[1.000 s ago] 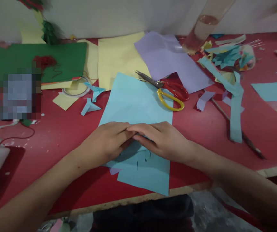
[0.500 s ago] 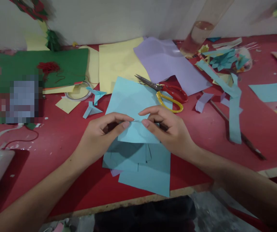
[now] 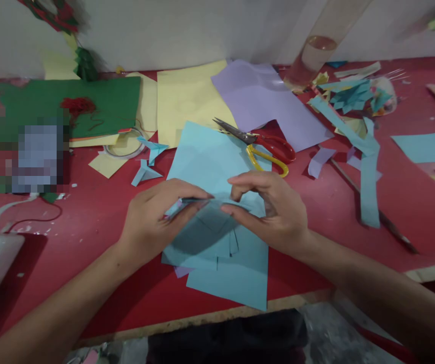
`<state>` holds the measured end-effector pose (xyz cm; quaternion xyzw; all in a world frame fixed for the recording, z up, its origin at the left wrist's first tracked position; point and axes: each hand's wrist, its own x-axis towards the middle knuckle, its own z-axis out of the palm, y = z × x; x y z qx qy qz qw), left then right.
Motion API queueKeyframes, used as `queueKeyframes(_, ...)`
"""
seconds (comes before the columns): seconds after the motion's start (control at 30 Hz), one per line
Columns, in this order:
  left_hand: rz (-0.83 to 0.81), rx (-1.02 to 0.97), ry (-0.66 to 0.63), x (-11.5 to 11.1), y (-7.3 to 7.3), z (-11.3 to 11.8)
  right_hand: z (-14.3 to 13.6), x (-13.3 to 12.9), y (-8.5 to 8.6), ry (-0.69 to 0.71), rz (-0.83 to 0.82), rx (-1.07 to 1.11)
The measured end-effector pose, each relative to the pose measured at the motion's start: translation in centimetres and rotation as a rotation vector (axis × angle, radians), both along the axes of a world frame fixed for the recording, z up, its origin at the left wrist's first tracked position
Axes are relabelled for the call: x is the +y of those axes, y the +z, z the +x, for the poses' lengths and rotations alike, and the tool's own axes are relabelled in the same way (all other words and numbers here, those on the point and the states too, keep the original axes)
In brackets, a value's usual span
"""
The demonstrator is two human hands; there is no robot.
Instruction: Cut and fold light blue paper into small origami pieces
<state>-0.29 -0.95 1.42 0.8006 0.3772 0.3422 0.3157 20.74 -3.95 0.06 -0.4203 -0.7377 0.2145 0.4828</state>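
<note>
Head view: looking down on two bare hands held over the red table (image 3: 331,202), fingertips near each other but not touching.
Left hand (image 3: 157,210): reaching in from lower left, knuckles up, pinching the paper (image 3: 222,198) between thumb and fingers, with its left end showing inside the palm.
Right hand (image 3: 274,205): reaching in from lower right, thumb along the near side, index arched above with its tip clear of the thumb, another finger curled down to grasp the right part.
Forearms (image 3: 66,298): slanting inward from the lower corners.
Paper: between both hands, above the blue sheet (image 3: 202,151) and cut pieces (image 3: 198,250), seen nearly edge-on.
Half a second ago: hanging with its flat face showing below the fingertips; now tipped on edge.
One second ago: hands laid together, fingers overlapping; now parted.
Scissors (image 3: 251,136): resting across the blue sheet's far right corner, unmoved throughout.
</note>
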Motion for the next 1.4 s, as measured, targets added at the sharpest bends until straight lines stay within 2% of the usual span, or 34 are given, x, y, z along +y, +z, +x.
queueKeyframes(0.1, 0.154, -0.061, -0.147, 0.2, 0.1, -0.3, 0.2, 0.5, 0.2, 0.034, 0.122, -0.038)
queueKeyframes(0.17, 0.161, -0.078, -0.155, 0.2, 0.2, -0.4, 0.2, 0.7, 0.4, 0.031, 0.156, -0.070)
queueKeyframes(0.23, 0.097, -0.100, -0.145, 0.1, 0.3, -0.4, 0.2, 0.7, 0.4, 0.037, 0.146, -0.056)
queueKeyframes(0.3, -0.025, -0.123, -0.107, 0.0, 0.3, -0.3, 0.1, 0.5, 0.3, 0.045, 0.063, -0.014)
queueKeyframes(0.4, -0.215, -0.096, 0.081, -0.2, 0.3, 0.2, -0.1, 0.1, 0.1, 0.031, -0.176, 0.030)
queueKeyframes(0.47, -0.302, -0.093, 0.162, -0.1, 0.2, 0.5, -0.3, -0.1, 0.1, 0.029, -0.322, 0.057)
queueKeyframes(0.57, -0.371, -0.133, 0.194, 0.1, 0.1, 0.6, -0.3, -0.1, 0.2, 0.056, -0.481, 0.137)
queueKeyframes(0.67, -0.421, -0.132, 0.185, 0.1, 0.0, 0.6, -0.3, 0.0, 0.2, 0.059, -0.547, 0.192)
queueKeyframes(0.8, -0.480, -0.134, 0.138, 0.0, 0.2, 0.6, -0.4, 0.1, 0.1, 0.050, -0.535, 0.200)
queueKeyframes(1.13, -0.452, -0.111, 0.143, 0.2, 0.7, 0.5, -0.2, 0.1, -0.2, 0.023, -0.411, 0.101)
queueKeyframes(1.4, -0.335, -0.037, 0.147, -0.4, 0.9, 0.4, 0.0, 0.1, -0.5, -0.080, -0.210, -0.088)
